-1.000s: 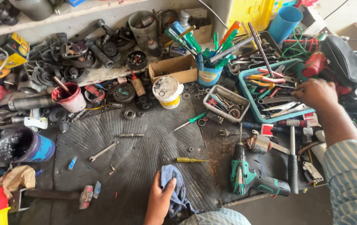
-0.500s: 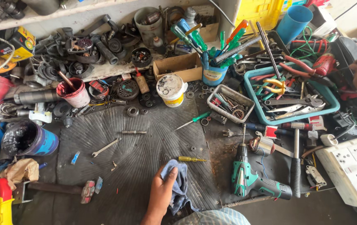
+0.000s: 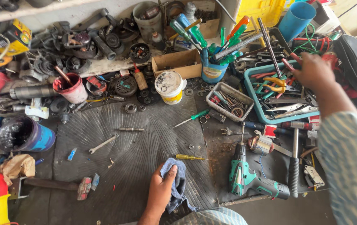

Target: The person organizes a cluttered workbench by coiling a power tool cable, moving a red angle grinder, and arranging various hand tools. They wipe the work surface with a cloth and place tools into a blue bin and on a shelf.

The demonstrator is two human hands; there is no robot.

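Note:
My left hand (image 3: 160, 192) rests at the near edge of the black ribbed mat (image 3: 141, 141), gripping a crumpled blue cloth (image 3: 177, 183). My right hand (image 3: 315, 71), on a striped sleeve, reaches over the teal tray (image 3: 251, 85) of pliers and wrenches at the right; its fingers are partly hidden and I cannot make out anything in them. A yellow-handled screwdriver (image 3: 190, 157) lies just beyond the cloth. A green cordless drill (image 3: 249, 179) lies to the right of the cloth.
A white tub (image 3: 169, 86), a cardboard box (image 3: 176, 63), a blue cup of green-handled screwdrivers (image 3: 214, 68) and a grey parts bin (image 3: 230, 100) stand behind the mat. A wrench (image 3: 103, 143), a hammer (image 3: 294, 166), a red cup (image 3: 72, 88) and a dark pot (image 3: 24, 135) lie around.
My right hand has come back into view from the far right and now hovers over the teal tray. The left hand stays on the cloth. The camera has shifted slightly.

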